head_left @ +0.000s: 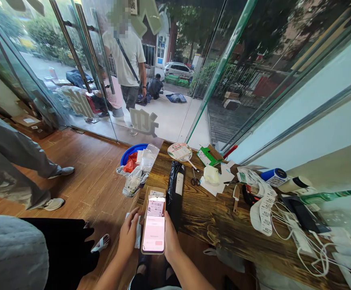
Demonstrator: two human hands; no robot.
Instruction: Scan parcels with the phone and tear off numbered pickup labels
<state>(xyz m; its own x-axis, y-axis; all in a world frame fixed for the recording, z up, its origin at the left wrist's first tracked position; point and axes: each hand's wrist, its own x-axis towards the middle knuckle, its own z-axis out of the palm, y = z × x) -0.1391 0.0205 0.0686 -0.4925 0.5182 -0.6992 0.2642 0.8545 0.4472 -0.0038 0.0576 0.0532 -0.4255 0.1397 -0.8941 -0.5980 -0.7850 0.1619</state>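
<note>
Both of my hands hold a smartphone (154,225) upright over the near edge of a dark wooden table (217,217). My left hand (129,231) grips its left side and my right hand (171,237) its right side, fingers curled round the case. The screen shows a barcode at the top and a pink panel below. Just behind the phone lies a small cardboard box (152,193) with a printed label. A black plastic parcel (175,189) with a white label lies right of the box.
On the table are scissors (195,179), a round fan (179,152), a green box (208,156), a strip of printed labels (264,209), white cables (311,245) and a green bottle (326,196). A blue basin (127,155) sits on the floor. People stand at left and behind the glass door.
</note>
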